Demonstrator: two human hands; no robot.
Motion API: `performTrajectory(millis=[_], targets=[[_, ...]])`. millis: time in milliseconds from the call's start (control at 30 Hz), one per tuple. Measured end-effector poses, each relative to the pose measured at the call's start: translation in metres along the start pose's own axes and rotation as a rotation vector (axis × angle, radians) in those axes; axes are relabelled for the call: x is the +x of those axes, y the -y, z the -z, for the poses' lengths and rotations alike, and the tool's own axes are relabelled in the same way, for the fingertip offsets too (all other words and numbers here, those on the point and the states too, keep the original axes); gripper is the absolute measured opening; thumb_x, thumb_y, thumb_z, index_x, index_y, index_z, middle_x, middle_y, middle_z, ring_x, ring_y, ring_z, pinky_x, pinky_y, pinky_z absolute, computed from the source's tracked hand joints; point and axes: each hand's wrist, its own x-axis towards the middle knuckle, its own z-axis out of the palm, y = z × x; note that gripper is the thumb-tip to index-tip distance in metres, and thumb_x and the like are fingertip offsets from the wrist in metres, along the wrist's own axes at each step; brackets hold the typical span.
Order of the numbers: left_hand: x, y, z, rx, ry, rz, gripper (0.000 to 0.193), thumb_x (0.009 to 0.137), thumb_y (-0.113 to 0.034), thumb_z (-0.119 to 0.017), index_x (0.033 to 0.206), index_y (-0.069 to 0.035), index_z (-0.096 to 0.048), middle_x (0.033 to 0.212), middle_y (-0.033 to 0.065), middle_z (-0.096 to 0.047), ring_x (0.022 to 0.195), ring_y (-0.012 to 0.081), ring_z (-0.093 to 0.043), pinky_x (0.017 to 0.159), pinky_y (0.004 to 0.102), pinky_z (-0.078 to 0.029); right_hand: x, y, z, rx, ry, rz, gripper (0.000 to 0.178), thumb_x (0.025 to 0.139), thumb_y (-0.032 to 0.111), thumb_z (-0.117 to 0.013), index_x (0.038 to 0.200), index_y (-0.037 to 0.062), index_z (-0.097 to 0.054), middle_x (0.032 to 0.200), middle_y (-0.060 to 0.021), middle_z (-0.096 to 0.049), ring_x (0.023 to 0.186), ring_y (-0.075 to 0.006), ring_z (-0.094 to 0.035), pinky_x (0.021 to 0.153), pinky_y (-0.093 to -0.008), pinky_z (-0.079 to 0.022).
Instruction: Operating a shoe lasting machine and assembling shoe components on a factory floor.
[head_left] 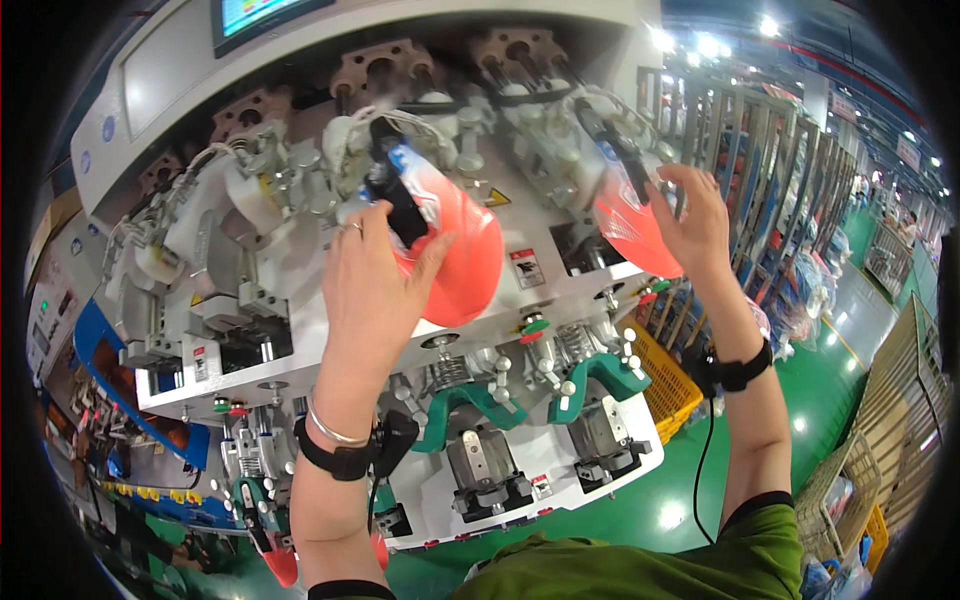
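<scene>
The person is standing in front of a large white machine point(300, 120) with two work stations side by side. The left hand point(370, 290) is reaching up to the left station, its grip pinching a bright orange-red shoe upper point(470, 250) between thumb and fingers; that upper is sitting on the station's holder, under a black and blue part. The right hand point(695, 215) is touching a second orange-red shoe upper point(625, 225) at the right station, fingers spread and curled over its edge, though whether it is truly clamping it is hard to tell. Both wrists are wearing black straps point(340, 460). Green clamps point(470, 400) are sitting lower on the machine, and a yellow crate point(665, 385) is standing on the green floor point(640, 510) just beside it.
</scene>
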Motion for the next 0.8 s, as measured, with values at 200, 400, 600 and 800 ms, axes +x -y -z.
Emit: performTrajectory(millis=[200, 400, 600, 800], targets=[[0.017, 0.007, -0.027, 0.361, -0.152, -0.092, 0.055, 0.069, -0.040, -0.069, 0.099, 0.000, -0.049, 0.093, 0.0189, -0.053, 0.092, 0.0358, -0.048, 0.078, 0.0422, -0.041, -0.096, -0.023, 0.010, 0.158, 0.574, -0.317, 0.016, 0.073, 0.017, -0.061, 0.064, 0.0045, -0.058, 0.056, -0.0129, -0.055, 0.049, -0.0284, -0.055, 0.047, -0.0347, -0.043], [0.019, -0.003, -0.049, 0.256, -0.173, 0.079, 0.060, 0.065, -0.039, -0.074, 0.102, -0.001, -0.048, 0.093, 0.0158, -0.054, 0.092, 0.0315, -0.049, 0.078, 0.0395, -0.041, -0.232, -0.012, -0.089, 0.394, 1.200, -0.253, 0.027, 0.076, 0.034, -0.061, 0.071, 0.0073, -0.064, 0.065, -0.0121, -0.060, 0.065, -0.0308, -0.059, 0.058, -0.0381, -0.047], [0.014, -0.003, -0.044, 0.178, -0.246, 0.152, 0.064, 0.064, -0.037, -0.076, 0.105, 0.002, -0.047, 0.092, 0.0158, -0.054, 0.085, 0.0262, -0.052, 0.075, 0.0358, -0.043, -0.233, 0.039, -0.170, 0.805, 0.819, -0.645, 0.022, 0.080, 0.026, -0.058, 0.072, 0.0064, -0.062, 0.061, -0.0147, -0.058, 0.056, -0.0334, -0.057, 0.051, -0.0393, -0.045], [0.022, 0.003, -0.036, 0.429, -0.285, 0.197, 0.068, 0.074, -0.051, -0.063, 0.103, 0.009, -0.048, 0.090, 0.0167, -0.055, 0.081, 0.0240, -0.053, 0.077, 0.0344, -0.042, -0.231, -0.043, -0.080, 0.280, 0.705, -0.338, 0.025, 0.078, 0.032, -0.060, 0.070, 0.0086, -0.063, 0.059, -0.0127, -0.058, 0.055, -0.0322, -0.058, 0.051, -0.0409, -0.046]])
